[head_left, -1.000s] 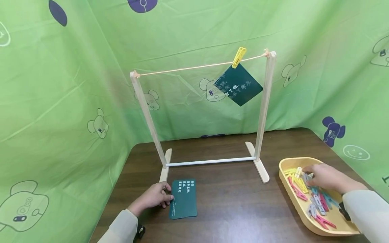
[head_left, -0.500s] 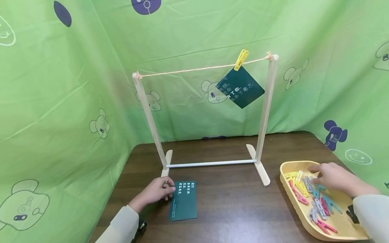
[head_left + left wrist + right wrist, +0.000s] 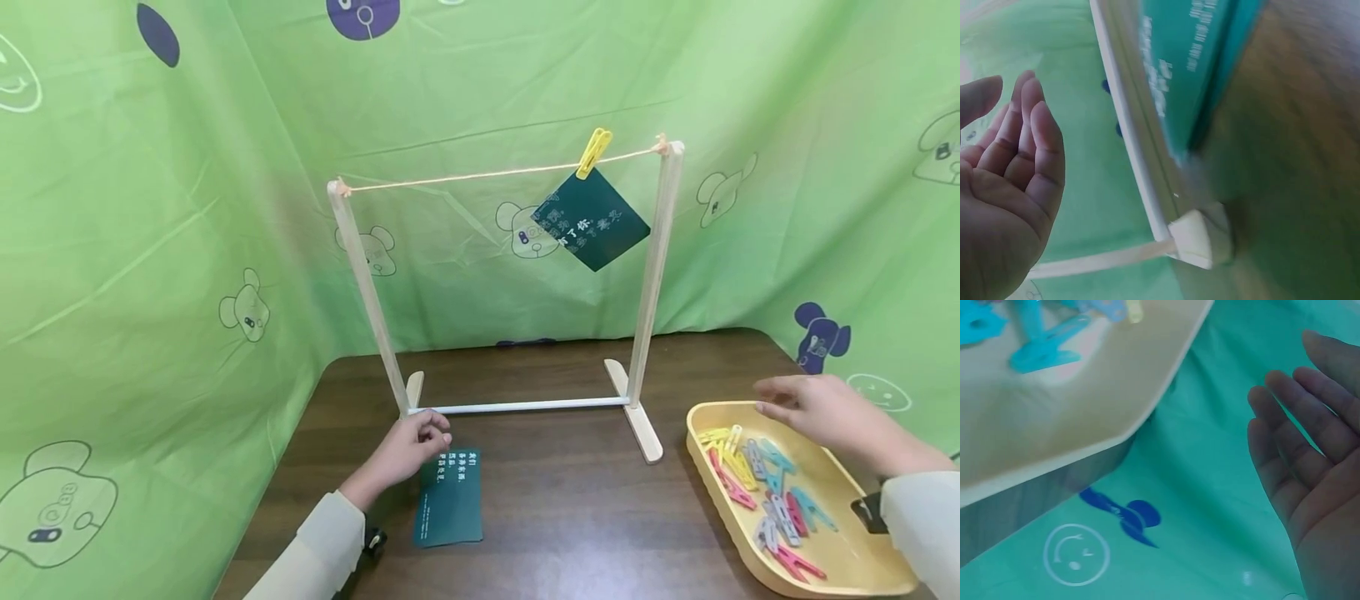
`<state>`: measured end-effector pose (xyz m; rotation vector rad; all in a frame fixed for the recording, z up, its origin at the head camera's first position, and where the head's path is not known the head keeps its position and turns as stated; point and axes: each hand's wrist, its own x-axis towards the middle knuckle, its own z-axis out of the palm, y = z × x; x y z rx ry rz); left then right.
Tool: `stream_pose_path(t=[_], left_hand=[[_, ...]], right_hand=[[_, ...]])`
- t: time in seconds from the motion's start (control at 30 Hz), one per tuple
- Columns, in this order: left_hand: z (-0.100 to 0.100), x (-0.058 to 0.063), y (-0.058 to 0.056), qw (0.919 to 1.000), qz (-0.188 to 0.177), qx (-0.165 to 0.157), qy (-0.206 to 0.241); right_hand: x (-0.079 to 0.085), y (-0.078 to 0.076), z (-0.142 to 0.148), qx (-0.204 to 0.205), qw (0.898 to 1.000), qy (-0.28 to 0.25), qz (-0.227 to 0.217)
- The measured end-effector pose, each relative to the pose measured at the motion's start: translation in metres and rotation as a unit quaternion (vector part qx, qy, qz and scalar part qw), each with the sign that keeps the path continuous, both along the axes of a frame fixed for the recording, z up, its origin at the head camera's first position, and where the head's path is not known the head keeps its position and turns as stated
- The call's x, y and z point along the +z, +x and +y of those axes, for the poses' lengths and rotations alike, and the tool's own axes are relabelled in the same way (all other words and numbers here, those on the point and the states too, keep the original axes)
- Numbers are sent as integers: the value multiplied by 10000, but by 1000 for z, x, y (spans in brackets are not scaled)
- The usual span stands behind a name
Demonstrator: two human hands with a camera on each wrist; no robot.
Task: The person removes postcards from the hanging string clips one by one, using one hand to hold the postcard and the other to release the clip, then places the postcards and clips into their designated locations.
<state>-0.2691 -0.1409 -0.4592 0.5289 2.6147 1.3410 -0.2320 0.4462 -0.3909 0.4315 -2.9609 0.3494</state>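
Note:
My left hand (image 3: 401, 454) is raised over the far left corner of a small stack of dark green cards (image 3: 448, 504) with white writing. In the left wrist view its fingers are loosely bent with nothing between them, and the cards (image 3: 1182, 69) appear beyond. Over the far right rim of a yellow tray (image 3: 851, 562) hovers my right hand (image 3: 828, 412), fingers relaxed and holding nothing, as the right wrist view confirms. Several plastic clothespins (image 3: 783, 517) in yellow, pink, blue and grey lie in the tray.
A wooden stand (image 3: 647, 275) with a string (image 3: 465, 177) across its top is at the back of the table (image 3: 570, 500). One green card (image 3: 592, 221) hangs by a corner from a yellow clothespin (image 3: 594, 153) near the right post. A green cloth (image 3: 465, 292) encloses the area.
My left hand has lifted off the cards' left edge and moved away and slightly right. My right hand has risen from among the clothespins toward the tray's far right rim.

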Motion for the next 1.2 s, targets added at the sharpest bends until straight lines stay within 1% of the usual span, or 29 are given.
stream_pose_path(t=[0.1,0.2,0.3,0.47,0.6,0.77,0.93,1.0,1.13,1.2], left_hand=[[6,6,-1,9998,151,-9,105],[12,12,-1,9994,197,-73,265],[17,15,0,9989,228,-114,388],[23,20,0,9989,255,-62,385],[26,25,-5,9990,297,-3,336],[32,36,-14,9984,441,70,360],[40,47,-21,9964,684,22,503],[45,53,-23,9954,794,17,543],[52,63,-30,9937,916,66,638],[55,68,-32,9933,936,86,671]], right_hand=[[8,0,-7,62,9998,-3,192],[15,0,-12,113,9993,36,366],[20,2,-15,115,9984,89,546],[30,6,-19,31,9950,-72,998],[39,7,-25,-40,9915,-287,1270],[54,5,-35,31,9874,-398,1533],[68,5,-48,-25,9856,-624,1574],[73,5,-53,-76,9828,-756,1683],[84,3,-61,-60,9711,-1145,2094],[90,2,-65,-7,9662,-1307,2220]])
